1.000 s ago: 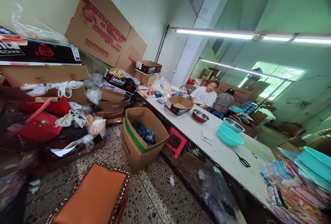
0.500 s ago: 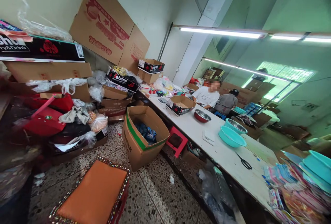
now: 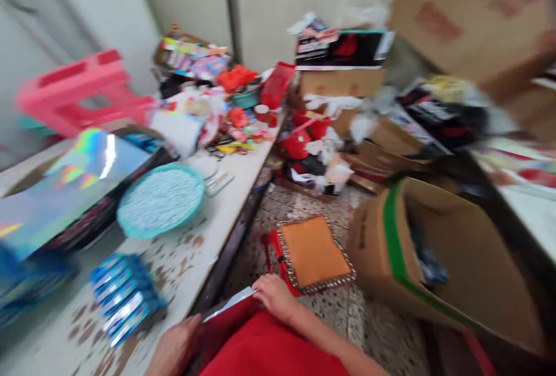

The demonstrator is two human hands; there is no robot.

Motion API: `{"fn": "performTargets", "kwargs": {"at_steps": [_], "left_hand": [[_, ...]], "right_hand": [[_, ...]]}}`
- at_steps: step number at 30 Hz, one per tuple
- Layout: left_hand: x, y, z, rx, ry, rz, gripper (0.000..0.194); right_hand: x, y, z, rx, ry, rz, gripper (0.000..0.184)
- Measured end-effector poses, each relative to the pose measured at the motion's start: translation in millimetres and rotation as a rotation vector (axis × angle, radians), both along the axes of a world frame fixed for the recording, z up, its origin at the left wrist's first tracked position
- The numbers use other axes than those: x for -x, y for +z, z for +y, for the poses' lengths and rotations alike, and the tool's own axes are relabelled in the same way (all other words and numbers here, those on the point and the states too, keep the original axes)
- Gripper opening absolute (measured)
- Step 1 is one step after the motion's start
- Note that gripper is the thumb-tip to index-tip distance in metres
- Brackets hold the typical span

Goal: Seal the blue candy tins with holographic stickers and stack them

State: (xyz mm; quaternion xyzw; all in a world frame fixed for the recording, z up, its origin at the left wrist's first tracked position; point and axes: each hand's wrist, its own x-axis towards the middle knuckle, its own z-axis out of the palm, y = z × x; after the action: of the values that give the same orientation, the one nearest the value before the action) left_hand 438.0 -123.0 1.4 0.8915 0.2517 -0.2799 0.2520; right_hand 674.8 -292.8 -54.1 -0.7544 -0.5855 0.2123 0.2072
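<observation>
One pale-edged flat thing [image 3: 230, 305], just before my red clothing [image 3: 278, 347]. Right hand [image 3: 274, 296]: fingers curled closed on one end. Left hand [image 3: 178, 341]: at the other end, blurred; I cannot tell its grip. Done, I judge: blue packs [image 3: 124, 295] rowed on table [image 3: 217, 219]. Remaining: pale pieces [image 3: 160, 199] filling basin [image 3: 147, 233]

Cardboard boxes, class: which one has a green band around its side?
The large open carton to the right of the orange cushion, with blue items inside. Its green band sets it apart; the other boxes show none.
</observation>
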Motion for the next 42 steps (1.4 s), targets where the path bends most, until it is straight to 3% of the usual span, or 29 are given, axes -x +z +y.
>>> {"fn": "performTargets", "kwargs": {"at_steps": [3,7,13,19,24,32,42], "left_hand": [[35,12.6,-2,-0.070,0.140,0.083,0.018],[77,17.1,1,-0.077,0.258,0.126,0.023],[143,14.1,20,-0.113,0.387,0.171,0.034],[183,1.5,41,-0.114,0.425,0.120,0.036],[203,-6.6,48,-0.092,0.444,0.110,0.036],[211,-3.5,60,-0.051,0.433,0.120,0.037],[217,-11.2,29,-0.019,0.514,0.165,0.038]], "right_hand": [[11,-2.5,27,-0.022,0.126,0.055,0.013],[41,-9.2,67,-0.044,0.282,0.067,0.016],[92,-15.4,122,-0.116,0.424,0.053,0.018],[122,-31.2,152,-0.133,0.531,0.051,0.011],[137,-34.5,167,-0.127,0.522,0.079,0.011],[152,-27.5,172,0.016,0.442,0.147,0.020],[154,-34.4,157,0.111,0.428,0.206,0.018]]}}
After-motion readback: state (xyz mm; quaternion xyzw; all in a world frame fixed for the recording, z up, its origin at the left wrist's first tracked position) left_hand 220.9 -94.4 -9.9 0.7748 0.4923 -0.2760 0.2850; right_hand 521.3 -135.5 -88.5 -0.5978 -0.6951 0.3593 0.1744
